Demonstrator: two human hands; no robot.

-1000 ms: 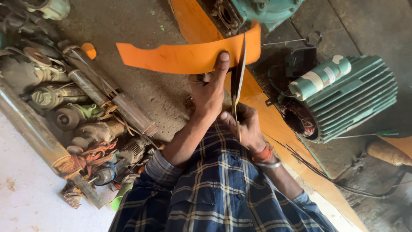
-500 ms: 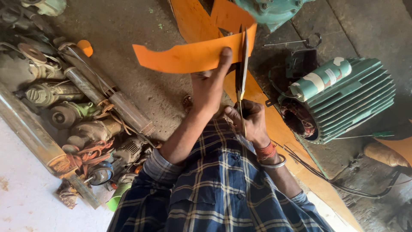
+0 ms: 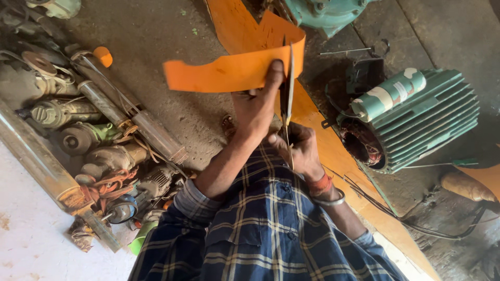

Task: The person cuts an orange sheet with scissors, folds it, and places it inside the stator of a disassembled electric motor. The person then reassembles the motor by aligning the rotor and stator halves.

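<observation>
**Cutting an orange insulating sheet with scissors, seen from above the hands**

The left hand [image 3: 255, 106] is closed on the orange sheet [image 3: 229, 70], thumb pressed flat on its near face and fingers behind, holding it up off the floor. This grip appears to keep the thin sheet taut and level where the blades meet it. The right hand [image 3: 299, 148] is closed around the handles of the scissors [image 3: 287, 99], whose blades point away from the body and run up the sheet's right edge, beside the left thumb. Holding the sheet close to the cutting line likely stops it from flexing.

The sheet is a long, flat strip of bright orange, matt and stiff-looking like insulation paper or thin fibreboard; its left end is cut at a slant, and its right end folds back in a raised flap beyond the blades. It hangs in the air above the concrete floor [image 3: 166, 31], over a longer orange strip [image 3: 333, 156] lying there.

To the right lies a green finned motor housing [image 3: 432, 119], its copper windings visible at the open end, with a green-and-white roll [image 3: 388, 93] resting on it. At left, worn pump parts [image 3: 99, 130] lie in a heap.
</observation>
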